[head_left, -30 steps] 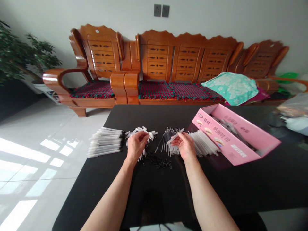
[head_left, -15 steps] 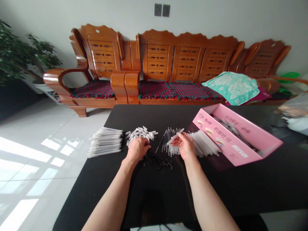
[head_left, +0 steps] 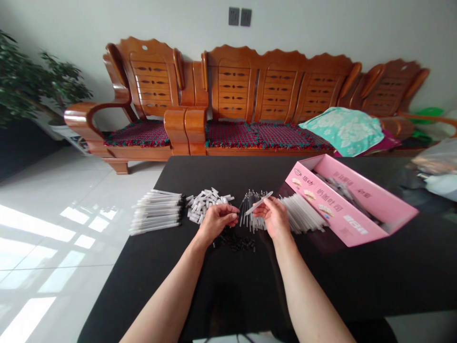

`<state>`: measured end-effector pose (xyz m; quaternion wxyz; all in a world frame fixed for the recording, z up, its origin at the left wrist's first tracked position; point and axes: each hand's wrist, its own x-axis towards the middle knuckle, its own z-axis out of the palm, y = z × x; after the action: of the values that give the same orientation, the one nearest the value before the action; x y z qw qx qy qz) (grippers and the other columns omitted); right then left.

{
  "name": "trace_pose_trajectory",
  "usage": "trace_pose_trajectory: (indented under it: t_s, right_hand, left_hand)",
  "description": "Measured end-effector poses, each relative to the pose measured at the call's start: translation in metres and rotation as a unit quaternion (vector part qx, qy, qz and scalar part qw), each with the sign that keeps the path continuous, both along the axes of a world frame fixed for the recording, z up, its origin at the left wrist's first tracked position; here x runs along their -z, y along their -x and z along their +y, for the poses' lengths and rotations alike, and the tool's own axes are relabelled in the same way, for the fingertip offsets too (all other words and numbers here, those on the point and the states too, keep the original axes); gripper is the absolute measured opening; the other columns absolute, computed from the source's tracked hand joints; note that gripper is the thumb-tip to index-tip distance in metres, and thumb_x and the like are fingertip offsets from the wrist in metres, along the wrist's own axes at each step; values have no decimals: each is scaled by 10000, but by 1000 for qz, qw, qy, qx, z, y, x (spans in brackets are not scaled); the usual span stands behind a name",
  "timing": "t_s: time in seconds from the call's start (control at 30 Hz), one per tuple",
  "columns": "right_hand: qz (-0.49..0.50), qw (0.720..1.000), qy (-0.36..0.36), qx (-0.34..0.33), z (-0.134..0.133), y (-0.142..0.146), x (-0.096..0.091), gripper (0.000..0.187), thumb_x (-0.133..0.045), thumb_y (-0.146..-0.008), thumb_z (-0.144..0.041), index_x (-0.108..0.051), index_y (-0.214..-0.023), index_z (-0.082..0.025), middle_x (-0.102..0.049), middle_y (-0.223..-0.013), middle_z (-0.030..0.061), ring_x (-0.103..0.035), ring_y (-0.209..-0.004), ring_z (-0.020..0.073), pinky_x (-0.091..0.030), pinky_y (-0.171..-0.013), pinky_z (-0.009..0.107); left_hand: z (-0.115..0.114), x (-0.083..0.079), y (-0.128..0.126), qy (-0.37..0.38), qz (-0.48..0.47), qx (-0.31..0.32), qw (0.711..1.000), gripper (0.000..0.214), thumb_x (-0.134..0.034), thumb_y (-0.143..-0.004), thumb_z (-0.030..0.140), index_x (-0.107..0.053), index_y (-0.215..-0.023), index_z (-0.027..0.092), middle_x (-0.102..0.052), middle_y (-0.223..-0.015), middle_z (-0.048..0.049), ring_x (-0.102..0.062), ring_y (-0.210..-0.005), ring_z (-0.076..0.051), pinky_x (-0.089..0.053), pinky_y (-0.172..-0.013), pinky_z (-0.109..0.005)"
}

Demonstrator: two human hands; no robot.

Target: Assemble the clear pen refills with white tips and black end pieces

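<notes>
My right hand pinches a clear white pen barrel that points up and to the left, above a heap of thin refills. My left hand is curled with its fingertips pinched together, close to the barrel's lower end; what it holds is too small to make out. Under it lie small black parts. A pile of white caps sits just left of that hand. Assembled pens are stacked at the table's left edge. Loose clear barrels lie right of my right hand.
A pink carton lies open on the black table at the right. A clear plastic bag sits at the far right. Beyond the table stand wooden chairs and a bench with cushions, a plant at left.
My left hand left the cap pile, dipped toward the black parts, then moved right toward the barrel in my right hand. The right hand stayed put.
</notes>
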<state>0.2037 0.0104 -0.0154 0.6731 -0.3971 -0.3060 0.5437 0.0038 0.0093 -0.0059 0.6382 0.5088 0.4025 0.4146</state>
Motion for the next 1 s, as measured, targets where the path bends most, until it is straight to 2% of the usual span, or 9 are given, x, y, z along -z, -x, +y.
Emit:
trace_pose_trajectory:
  t_s: [0.2,0.43,1.0]
  right_hand:
    - [-6,1000,-12,-1,-1,4,-2,274,-771,-724,-376,-583,-793,-188,-748,-665,44,-695,-489,186,-591,-448,280]
    - [-15,1000,-15,-5,-2,6,-2,269,-771,-729,-370,-588,-798,-185,-746,-668,42,-690,-486,180,-594,-457,277]
    - [-42,999,-18,-13,-5,10,-3,265,-754,-750,-355,-565,-819,-183,-743,-664,43,-704,-506,195,-593,-456,275]
  left_hand:
    - [-1,0,-4,11,-28,11,999,358,-828,-654,348,-638,-839,108,-666,-661,-22,-622,-584,-115,-512,-575,-226]
    - [-1,3,-8,6,-18,24,1000,349,-822,-664,353,-618,-806,108,-659,-631,-23,-619,-566,-114,-514,-563,-222]
    - [1,10,-12,-16,-11,-2,1000,278,-780,-710,340,-617,-768,122,-649,-607,-20,-598,-534,-110,-496,-535,-215]
